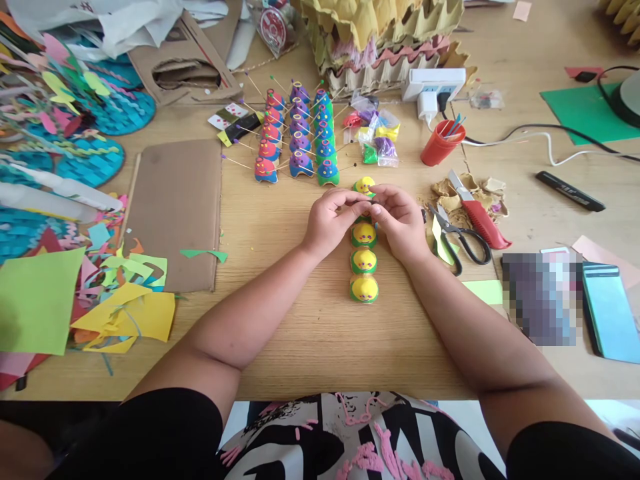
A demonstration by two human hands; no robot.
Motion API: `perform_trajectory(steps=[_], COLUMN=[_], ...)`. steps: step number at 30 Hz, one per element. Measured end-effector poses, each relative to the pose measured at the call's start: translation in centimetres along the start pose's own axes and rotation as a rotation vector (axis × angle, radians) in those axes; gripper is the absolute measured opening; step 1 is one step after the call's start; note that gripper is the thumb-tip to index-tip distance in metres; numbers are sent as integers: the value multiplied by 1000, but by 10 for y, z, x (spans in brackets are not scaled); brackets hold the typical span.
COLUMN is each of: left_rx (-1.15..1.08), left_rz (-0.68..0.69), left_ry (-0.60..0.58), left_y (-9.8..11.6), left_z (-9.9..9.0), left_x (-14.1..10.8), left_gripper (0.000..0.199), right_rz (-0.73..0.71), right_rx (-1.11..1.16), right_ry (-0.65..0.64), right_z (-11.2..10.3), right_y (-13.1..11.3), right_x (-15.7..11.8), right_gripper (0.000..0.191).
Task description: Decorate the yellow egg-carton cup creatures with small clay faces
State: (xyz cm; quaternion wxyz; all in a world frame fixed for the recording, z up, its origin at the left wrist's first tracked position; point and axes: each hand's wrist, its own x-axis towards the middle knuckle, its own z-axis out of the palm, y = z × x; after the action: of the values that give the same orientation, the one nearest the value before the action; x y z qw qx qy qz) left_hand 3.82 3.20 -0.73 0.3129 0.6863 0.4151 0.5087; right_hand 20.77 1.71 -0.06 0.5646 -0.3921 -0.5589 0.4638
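A column of yellow and green domes with small faces point(364, 261) runs down the middle of the table. Over its upper part, my left hand point(336, 217) and my right hand point(400, 217) meet at the fingertips. Thumbs and index fingers of both are pinched together around something small and dark, too tiny to make out. One yellow dome point(365, 185) shows just beyond the fingers. Behind stand three finished-looking rows: red and blue point(267, 150), purple and blue point(301, 143), and blue and green point(325, 148), with thin sticks poking out.
Small bags of coloured clay point(383, 137) and a red cup point(437, 148) stand behind. Scissors point(457, 233) and a red-handled knife point(483, 217) lie right, near a phone point(611, 310). Cardboard point(175, 213) and paper scraps point(135, 313) lie left; egg trays point(380, 40) are stacked at the back.
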Motion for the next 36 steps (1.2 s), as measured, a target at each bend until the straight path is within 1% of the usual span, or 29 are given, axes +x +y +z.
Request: perform_trajectory(steps=[4,7,13,17,19,22,25,28,31,36], left_rx=[-111,-147,-157,-131,-122,-156,-205,-211,-184,-182], left_rz=[-51,-88,-120,-86,-59,-71,-105,-98,-75,-22], left_ry=[43,49,41,37,29,31,35,14,2,-14], left_y=[1,6,12,12,12,11,11,11,11,12], left_z=[1,1,0,-1,-1,-1,1,3,3,2], left_x=[1,1,2,2,2,2,1,0,-1,-2], left_gripper=[49,56,61,63,64,67,63,54,49,43], right_rz=[-13,-37,-117,-175,-187,-139,-71,-43,-53,-93], right_rx=[28,-38,-166,-222,-224,-218,-178,-142,-146,-237], right_ry=[-30,-11,-32,-44,-29,42,123,162,178,197], right_z=[0,0,-2,-2,-2,-1,-1,0,1,0], right_y=[6,6,-1,-5,-7,-9,-8,-6,-5,-7], right_x=[0,-1,-1,-1,-1,-1,-1,0,0,-1], right_gripper=[47,44,38,31,29,34,43,47,49,54])
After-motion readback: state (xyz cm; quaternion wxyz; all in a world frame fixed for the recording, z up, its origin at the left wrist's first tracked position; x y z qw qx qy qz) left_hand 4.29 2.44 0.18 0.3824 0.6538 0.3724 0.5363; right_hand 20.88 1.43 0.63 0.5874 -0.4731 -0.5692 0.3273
